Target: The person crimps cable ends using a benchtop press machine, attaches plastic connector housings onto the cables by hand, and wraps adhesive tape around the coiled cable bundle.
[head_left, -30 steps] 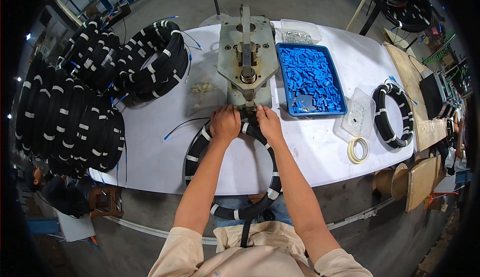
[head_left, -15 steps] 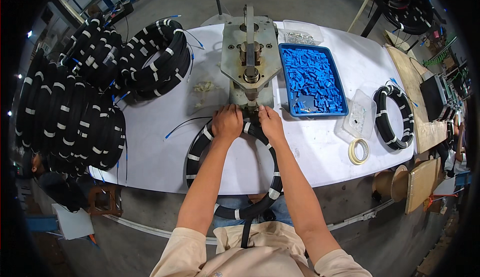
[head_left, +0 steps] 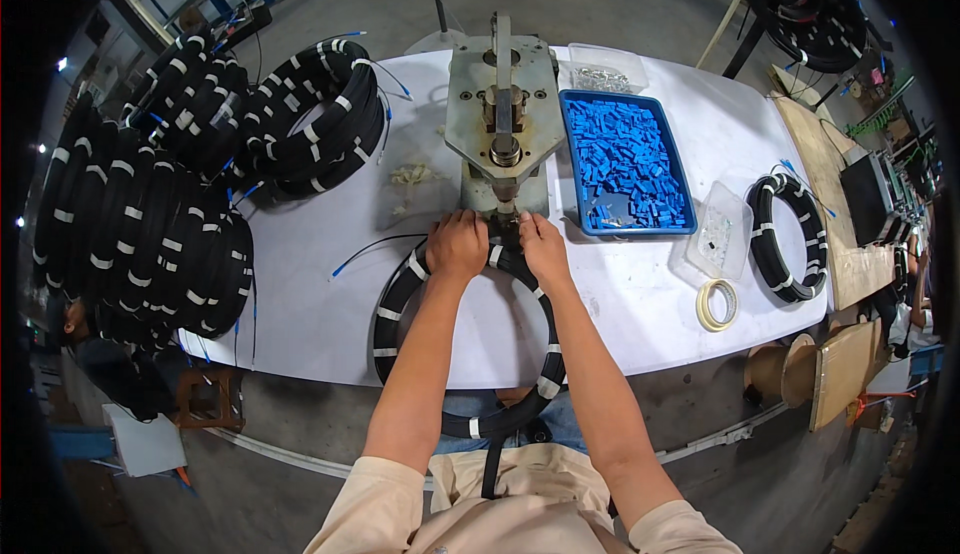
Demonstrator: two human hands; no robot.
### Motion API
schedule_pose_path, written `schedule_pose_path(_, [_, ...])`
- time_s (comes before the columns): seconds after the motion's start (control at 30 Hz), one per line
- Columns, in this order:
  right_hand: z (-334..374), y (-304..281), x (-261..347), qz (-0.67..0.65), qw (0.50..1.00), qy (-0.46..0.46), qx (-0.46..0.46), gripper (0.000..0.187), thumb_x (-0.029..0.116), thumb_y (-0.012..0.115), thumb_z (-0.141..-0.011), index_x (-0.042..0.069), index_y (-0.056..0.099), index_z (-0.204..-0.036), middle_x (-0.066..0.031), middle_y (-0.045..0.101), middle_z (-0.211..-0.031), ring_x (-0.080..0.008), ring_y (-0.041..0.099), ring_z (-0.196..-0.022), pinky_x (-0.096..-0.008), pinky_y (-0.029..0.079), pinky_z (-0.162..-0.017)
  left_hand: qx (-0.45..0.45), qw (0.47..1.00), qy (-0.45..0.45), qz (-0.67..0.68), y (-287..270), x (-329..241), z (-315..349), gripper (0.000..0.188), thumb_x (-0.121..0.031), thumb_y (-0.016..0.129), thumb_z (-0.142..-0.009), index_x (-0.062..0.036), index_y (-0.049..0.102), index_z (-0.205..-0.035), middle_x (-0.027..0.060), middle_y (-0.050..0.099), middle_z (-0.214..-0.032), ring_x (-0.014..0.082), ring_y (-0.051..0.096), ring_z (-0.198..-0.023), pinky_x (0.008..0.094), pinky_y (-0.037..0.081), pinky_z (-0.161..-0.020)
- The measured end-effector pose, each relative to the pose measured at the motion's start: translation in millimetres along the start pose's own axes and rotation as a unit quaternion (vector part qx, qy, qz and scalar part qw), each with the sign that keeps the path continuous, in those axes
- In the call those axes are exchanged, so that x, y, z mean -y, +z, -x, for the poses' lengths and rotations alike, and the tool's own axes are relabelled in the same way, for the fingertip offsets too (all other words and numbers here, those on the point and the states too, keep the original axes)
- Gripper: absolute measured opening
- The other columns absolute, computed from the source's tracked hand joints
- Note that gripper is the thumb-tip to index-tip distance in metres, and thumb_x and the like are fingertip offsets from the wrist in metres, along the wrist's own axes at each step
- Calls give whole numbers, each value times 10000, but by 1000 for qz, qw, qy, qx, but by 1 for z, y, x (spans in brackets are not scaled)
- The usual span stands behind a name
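Both hands are at the foot of a metal bench press [head_left: 503,159], one on each side of its lower tool. My left hand [head_left: 458,245] is closed, with its fingertips against the press base; what they hold is hidden. Just right of the tool, my right hand [head_left: 542,245] pinches something small that I cannot make out. Beneath my wrists lies a coil of black cable [head_left: 387,326] bound with white tape, its near side hanging over the table edge. One blue-tipped cable end [head_left: 352,257] sticks out left of my left hand.
Stacked taped coils [head_left: 150,234] fill the left side, with another stack [head_left: 313,119] behind. To the right are a blue tray [head_left: 690,222] of small blue parts, clear plastic boxes [head_left: 719,229], a tape roll [head_left: 703,306] and a single coil [head_left: 765,254].
Hardly anything differs: both hands stay at the press tool with the same grip. The whole view has shifted very slightly.
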State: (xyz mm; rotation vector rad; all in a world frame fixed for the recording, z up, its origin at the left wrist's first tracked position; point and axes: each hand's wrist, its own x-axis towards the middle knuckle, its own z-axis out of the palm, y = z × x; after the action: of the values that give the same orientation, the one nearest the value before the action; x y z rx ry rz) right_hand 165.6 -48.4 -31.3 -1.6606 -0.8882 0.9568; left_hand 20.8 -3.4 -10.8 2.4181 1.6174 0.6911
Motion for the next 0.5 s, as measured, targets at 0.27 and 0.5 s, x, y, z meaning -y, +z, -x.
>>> schedule_pose_path(0.27, [-4,0,-5,3,1000,-7,-1,434,366,480,-1005,-29,597,-868,-100,576,-680,-199,525,-635,-346,427,-617,4,1000,0,-1,1,-1,-2,352,-254,388,-954,-19,645,-901,182,667,-934,387,609,-927,500,448,-855])
schedule_pose_path(0.5, [-3,-1,0,4,1000,-4,-1,434,367,478,-1004,-32,599,-883,-114,582,-683,-222,530,-633,-356,429,-617,-14,1000,8,-2,1,0,-2,347,-246,389,-951,-18,642,-886,186,664,-929,386,607,-924,498,449,-855])
